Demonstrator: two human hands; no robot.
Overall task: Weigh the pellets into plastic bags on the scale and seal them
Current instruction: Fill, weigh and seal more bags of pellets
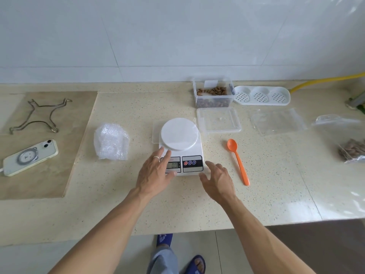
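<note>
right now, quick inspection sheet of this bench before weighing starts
surface: speckled counter, bare beside scale
job's things: scale pan bare; open pellet box; lid; orange spoon; flat bag; bag with pellets
clutter: bubble wrap, wire stand, white tray
hands: left on scale's front; right open beside it
cables: phone plugged in; yellow hose
surroundings: white tiled wall
</note>
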